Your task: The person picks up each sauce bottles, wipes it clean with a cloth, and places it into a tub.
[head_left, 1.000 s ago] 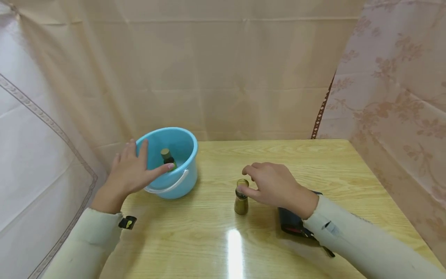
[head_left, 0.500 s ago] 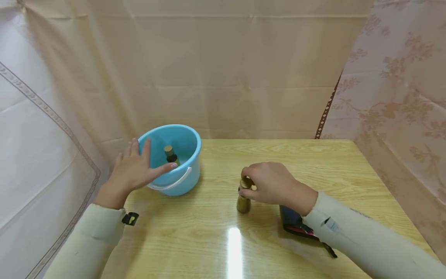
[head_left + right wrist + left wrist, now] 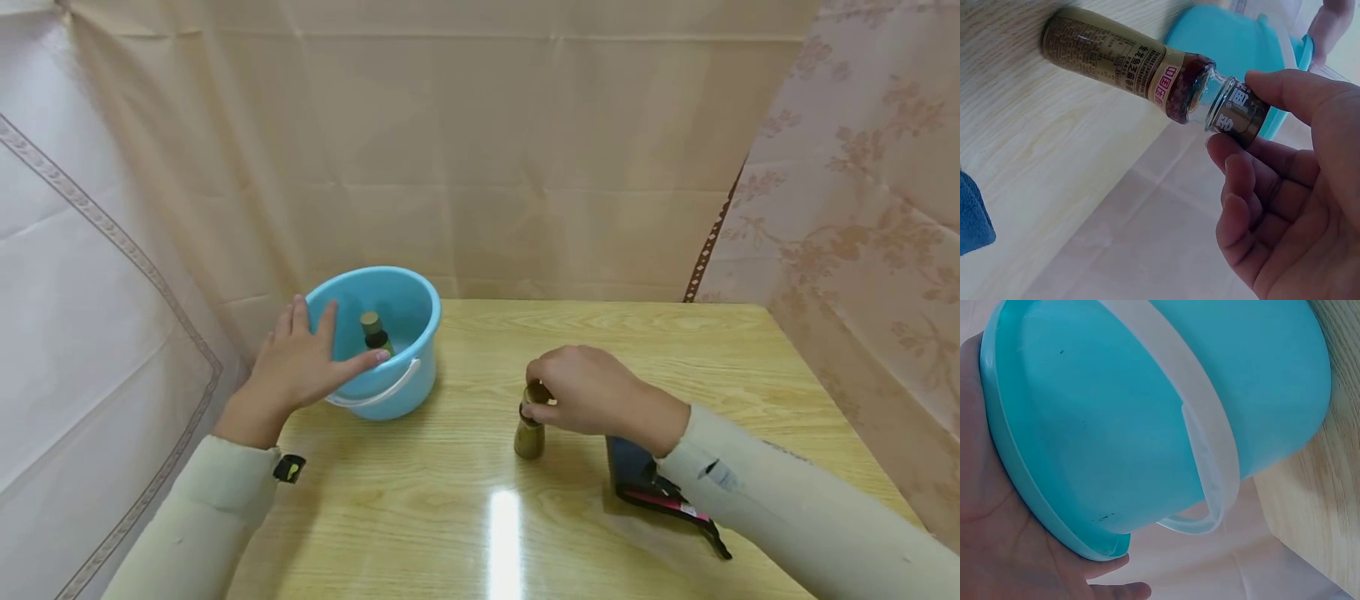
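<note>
My right hand (image 3: 585, 387) pinches the dark cap of a small glass seasoning bottle (image 3: 529, 440) between thumb and fingers. The bottle stands upright on the table; in the right wrist view its gold label and dark contents show (image 3: 1110, 53). On the left, my left hand (image 3: 296, 358) rests on the rim of a light blue bucket (image 3: 405, 402), fingers straight and thumb across the near edge. In the left wrist view, the palm lies against the bucket's rim (image 3: 1013, 465). Inside the bucket leans another bottle (image 3: 377, 335) with a gold-brown cap; its lower part is hidden.
A dark blue pouch-like item (image 3: 630, 471) with pink trim and a black strap lies on the wooden table (image 3: 390, 517), partly under my right forearm. The bucket's white handle (image 3: 386, 392) hangs down its near side. A beige curtain (image 3: 487, 167) hangs behind the table.
My right hand has closed its thumb and fingers on the bottle's cap. The left hand stays on the bucket. The whole view has shifted slightly.
</note>
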`<state>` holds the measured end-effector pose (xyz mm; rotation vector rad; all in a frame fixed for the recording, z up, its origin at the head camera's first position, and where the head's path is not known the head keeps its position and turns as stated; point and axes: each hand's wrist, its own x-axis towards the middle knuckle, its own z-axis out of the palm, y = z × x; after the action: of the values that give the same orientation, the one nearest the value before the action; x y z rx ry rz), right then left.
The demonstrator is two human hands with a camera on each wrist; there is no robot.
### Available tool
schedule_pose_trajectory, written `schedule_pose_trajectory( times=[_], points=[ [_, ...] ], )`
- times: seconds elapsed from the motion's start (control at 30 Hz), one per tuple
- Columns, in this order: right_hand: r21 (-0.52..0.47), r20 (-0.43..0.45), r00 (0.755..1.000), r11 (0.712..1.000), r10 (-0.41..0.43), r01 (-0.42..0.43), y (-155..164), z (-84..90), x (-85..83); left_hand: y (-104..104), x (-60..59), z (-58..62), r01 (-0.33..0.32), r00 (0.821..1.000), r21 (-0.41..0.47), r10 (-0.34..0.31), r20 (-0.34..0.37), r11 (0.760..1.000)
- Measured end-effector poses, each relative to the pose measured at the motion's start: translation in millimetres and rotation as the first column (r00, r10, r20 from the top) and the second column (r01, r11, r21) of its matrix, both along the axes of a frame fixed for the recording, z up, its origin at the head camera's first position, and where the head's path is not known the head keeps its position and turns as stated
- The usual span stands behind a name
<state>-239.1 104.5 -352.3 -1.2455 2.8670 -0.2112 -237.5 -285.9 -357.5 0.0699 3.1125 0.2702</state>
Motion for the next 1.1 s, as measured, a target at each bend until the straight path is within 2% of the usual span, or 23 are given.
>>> schedule_pose_trajectory(
  times=[0.2, 0.43, 0.6, 0.8, 1.1],
  points=[
    [-0.021, 0.014, 0.999, 0.999, 0.051, -0.050, 1.5, 8.4, -3.5, 0.0, -0.6, -0.4, 0.013, 1.000, -0.001, -0.013, 0.000, 1.000],
    [-0.013, 0.016, 0.998, 0.998, 0.059, -0.059, 2.1, 34.6, -10.9, 3.7, 1.2, -0.6, 0.032, 0.999, -0.011, -0.032, 0.001, 0.999],
    [-0.018, 0.008, 0.998, 0.998, 0.057, -0.057, -2.6, 64.5, -20.0, 7.2, 2.4, -0.8, 0.047, 0.999, -0.012, -0.047, -0.012, 0.999],
    [-0.057, -0.066, 0.995, 0.996, 0.069, -0.073, -13.6, 105.6, -34.8, 11.6, 3.9, -0.3, 0.062, 0.998, 0.001, -0.062, -0.025, 0.998],
    [-0.089, -0.089, 0.995, 0.996, -0.039, 0.031, -42.8, 152.3, -56.0, 18.6, 6.2, -5.0, 0.077, 0.994, 0.007, -0.076, -0.073, 0.997]
  ],
)
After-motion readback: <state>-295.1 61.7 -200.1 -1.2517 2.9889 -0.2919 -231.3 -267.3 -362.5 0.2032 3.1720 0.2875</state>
